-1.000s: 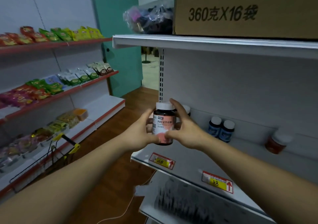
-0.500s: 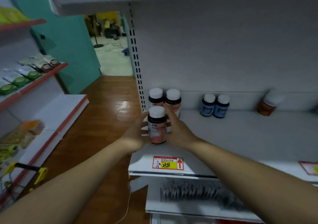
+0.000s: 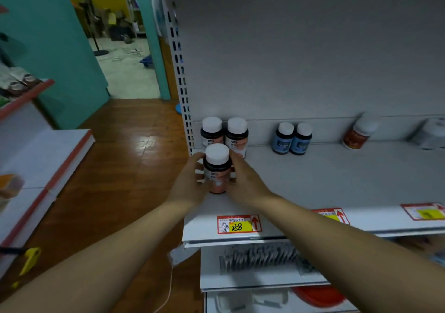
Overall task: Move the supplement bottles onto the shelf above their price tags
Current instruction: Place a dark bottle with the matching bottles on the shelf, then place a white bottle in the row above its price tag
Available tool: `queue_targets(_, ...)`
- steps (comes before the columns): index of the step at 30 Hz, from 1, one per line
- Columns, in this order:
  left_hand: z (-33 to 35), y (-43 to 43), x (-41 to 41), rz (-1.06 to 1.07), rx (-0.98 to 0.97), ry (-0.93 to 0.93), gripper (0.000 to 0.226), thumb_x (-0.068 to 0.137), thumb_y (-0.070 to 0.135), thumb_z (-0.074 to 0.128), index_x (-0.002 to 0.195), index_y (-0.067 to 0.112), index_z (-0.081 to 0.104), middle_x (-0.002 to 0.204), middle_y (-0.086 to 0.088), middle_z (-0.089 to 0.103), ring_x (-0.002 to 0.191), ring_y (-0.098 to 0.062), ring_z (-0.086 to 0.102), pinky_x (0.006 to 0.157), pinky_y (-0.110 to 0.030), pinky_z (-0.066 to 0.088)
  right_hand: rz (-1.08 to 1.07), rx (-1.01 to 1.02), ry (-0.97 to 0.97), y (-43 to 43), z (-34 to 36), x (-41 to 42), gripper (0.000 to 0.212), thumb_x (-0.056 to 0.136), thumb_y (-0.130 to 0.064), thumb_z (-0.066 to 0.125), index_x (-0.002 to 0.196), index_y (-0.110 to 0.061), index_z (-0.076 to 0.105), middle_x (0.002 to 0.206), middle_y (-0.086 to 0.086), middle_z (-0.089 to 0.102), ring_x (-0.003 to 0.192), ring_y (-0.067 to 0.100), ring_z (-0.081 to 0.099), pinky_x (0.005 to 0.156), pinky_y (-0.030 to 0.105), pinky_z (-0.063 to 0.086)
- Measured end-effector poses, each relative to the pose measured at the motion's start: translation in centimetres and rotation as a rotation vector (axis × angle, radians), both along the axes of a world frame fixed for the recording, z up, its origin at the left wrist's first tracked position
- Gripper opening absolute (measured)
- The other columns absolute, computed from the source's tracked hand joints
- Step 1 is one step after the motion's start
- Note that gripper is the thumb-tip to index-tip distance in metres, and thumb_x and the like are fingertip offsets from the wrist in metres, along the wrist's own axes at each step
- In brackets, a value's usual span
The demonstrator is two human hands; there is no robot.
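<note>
1. Flat, matte white shelf (image 3: 337, 187); glossy wood floor (image 3: 120, 156) past its left edge.
2. Our left hand (image 3: 190, 182) and right hand (image 3: 243, 180) curl round a cylindrical, white-capped dark bottle (image 3: 217, 168), held upright.
3. It sits just behind the 258 price tag (image 3: 238, 224) and before two matching bottles (image 3: 237, 132); bare shelf lies to its right.

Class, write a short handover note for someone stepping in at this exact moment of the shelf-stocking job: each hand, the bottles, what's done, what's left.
Hands: left hand and right hand grip the pink-label bottle from either side. It is upright, low at the shelf front, behind the 258 price tag. Touchdown is unclear.
Done: two matching bottles stand at the back wall, two blue bottles further right, and a red-label bottle looks tilted.
Left: probably set this bottle down and release.
</note>
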State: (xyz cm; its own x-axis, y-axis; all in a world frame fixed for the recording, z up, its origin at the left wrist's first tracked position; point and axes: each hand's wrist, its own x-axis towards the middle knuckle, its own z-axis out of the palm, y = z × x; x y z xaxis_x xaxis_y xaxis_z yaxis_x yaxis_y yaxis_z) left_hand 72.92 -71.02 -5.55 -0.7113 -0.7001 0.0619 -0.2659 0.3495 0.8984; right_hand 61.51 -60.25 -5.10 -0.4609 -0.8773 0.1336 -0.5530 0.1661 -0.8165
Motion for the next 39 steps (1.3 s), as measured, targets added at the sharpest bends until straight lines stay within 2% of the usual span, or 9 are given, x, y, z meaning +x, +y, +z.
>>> queue_targets(5,0.2,-1.0,-0.9,-0.004,0.000,0.004,0.058,0.081,0.009,0.068,0.120,0.040,0.038,0.110,0.001,0.055,0.102,-0.021,0.058,0.086,-0.038,0.054,-0.012,-0.032,0.000,-0.9,-0.3,-0.9,0.065,0.091,-0.018,0.056,0.144,-0.034,0.021,0.144,-0.004,0.043,0.128,0.016,0.045,0.104,0.043,0.044)
queue_targets(13,1.0,-1.8,-1.3,-0.004,-0.008,-0.054,0.061,0.080,0.011,0.070,0.118,0.041,0.032,0.104,0.009,0.051,0.102,-0.017,0.054,0.079,-0.026,0.049,-0.047,0.039,0.091,-1.7,-0.4,-1.2,0.071,0.090,-0.022,0.054,0.146,-0.034,0.011,0.141,0.005,0.046,0.121,0.028,0.052,0.098,0.047,0.046)
queue_targets(18,3.0,-2.0,-0.5,-0.088,0.076,-0.162,0.084,0.074,0.006,0.074,0.137,0.030,0.025,0.135,-0.006,0.041,0.119,-0.023,0.045,0.090,-0.035,0.047,-0.061,0.150,0.104,-1.5,0.7,-0.5,0.078,0.089,-0.031,0.056,0.146,-0.039,0.004,0.142,0.005,0.045,0.121,0.029,0.052,0.099,0.044,0.045)
queue_targets(21,5.3,-1.7,0.8,-0.144,-0.007,-0.237,0.093,0.079,0.004,0.070,0.148,0.021,0.011,0.149,-0.005,0.029,0.135,-0.023,0.033,0.093,-0.026,0.036,-0.093,0.241,0.095,-0.7,2.8,0.0,0.080,0.087,-0.035,0.061,0.148,-0.033,0.008,0.144,0.003,0.043,0.126,0.029,0.048,0.102,0.041,0.042)
queue_targets(23,7.2,-1.6,1.5,-0.204,-0.108,-0.254,0.086,0.081,0.006,0.068,0.147,0.018,0.014,0.146,0.004,0.030,0.134,-0.021,0.034,0.092,-0.021,0.031,-0.136,0.296,0.110,0.6,4.8,0.0,0.077,0.086,-0.035,0.062,0.147,-0.028,0.017,0.144,0.004,0.040,0.129,0.028,0.044,0.103,0.038,0.039)
queue_targets(26,10.4,-0.6,1.7,-0.288,-0.228,-0.237,0.078,0.082,0.012,0.068,0.145,0.018,0.023,0.141,0.008,0.031,0.121,-0.013,0.040,0.092,-0.019,0.029,-0.169,0.431,0.214,3.8,8.0,-0.4,0.073,0.088,-0.034,0.059,0.147,-0.018,0.020,0.150,0.008,0.033,0.135,0.029,0.035,0.106,0.036,0.034)
queue_targets(28,12.1,0.7,1.0,-0.326,-0.286,-0.245,0.072,0.082,0.015,0.068,0.143,0.018,0.029,0.138,0.006,0.037,0.125,-0.013,0.038,0.095,-0.021,0.030,-0.199,0.538,0.265,6.4,9.9,-0.9,0.077,0.090,-0.041,0.057,0.149,-0.017,0.016,0.155,0.005,0.024,0.138,0.027,0.031,0.108,0.033,0.032)
queue_targets(30,13.4,2.6,-0.1,-0.365,-0.343,-0.236,0.065,0.081,0.020,0.067,0.137,0.022,0.037,0.135,0.005,0.042,0.128,-0.015,0.040,0.098,-0.025,0.034,-0.232,0.581,0.322,9.2,11.4,-1.5,0.073,0.089,-0.044,0.058,0.148,-0.018,0.022,0.152,0.008,0.031,0.133,0.029,0.038,0.104,0.031,0.036)
queue_targets(39,18.4,20.9,-8.0,-0.598,-0.587,-0.202,0.072,0.084,0.030,0.065,0.144,0.015,0.029,0.151,-0.005,0.030,0.135,-0.021,0.035,0.106,-0.022,0.028,-0.429,0.661,0.541,30.0,17.0,-4.6,0.073,0.088,-0.048,0.055,0.148,-0.019,0.023,0.153,0.008,0.028,0.138,0.025,0.030,0.110,0.032,0.027)
